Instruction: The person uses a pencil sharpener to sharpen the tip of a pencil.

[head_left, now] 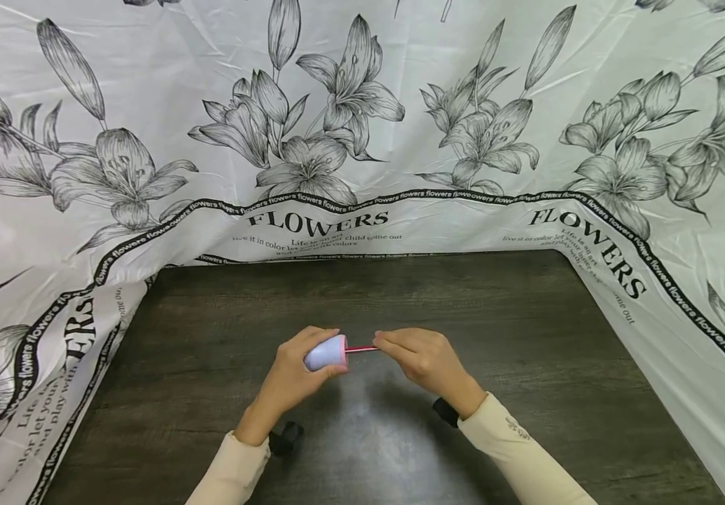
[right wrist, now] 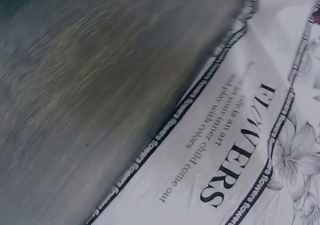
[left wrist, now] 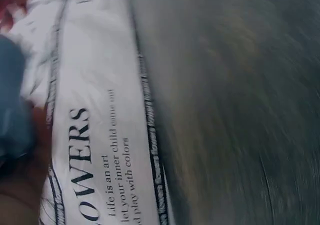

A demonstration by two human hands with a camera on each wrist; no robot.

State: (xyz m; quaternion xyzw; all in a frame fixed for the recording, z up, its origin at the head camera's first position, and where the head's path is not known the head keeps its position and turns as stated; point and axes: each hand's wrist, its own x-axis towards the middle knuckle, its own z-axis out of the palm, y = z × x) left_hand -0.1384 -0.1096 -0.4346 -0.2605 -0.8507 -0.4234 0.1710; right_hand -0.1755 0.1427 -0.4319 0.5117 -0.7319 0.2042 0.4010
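In the head view my left hand (head_left: 294, 370) grips a small lavender cylinder (head_left: 324, 353) with a pink rim, tipped on its side so the rim faces right. Opposite it, my right hand (head_left: 427, 359) pinches a thin red stick (head_left: 361, 348), pencil-like with a pale stripe, between thumb and fingertips. The stick's left end meets the pink rim; whether it goes inside I cannot tell. At the left edge of the left wrist view, the cylinder (left wrist: 11, 100) shows blurred and bluish, with part of the hand below it.
Both hands are above a dark wood-grain table (head_left: 463, 301). White cloth (head_left: 400, 168) printed with black lilies and lettering hangs behind the table and along both sides. Dark straps (head_left: 288, 438) sit at the wrists, below cream sleeves (head_left: 520, 449).
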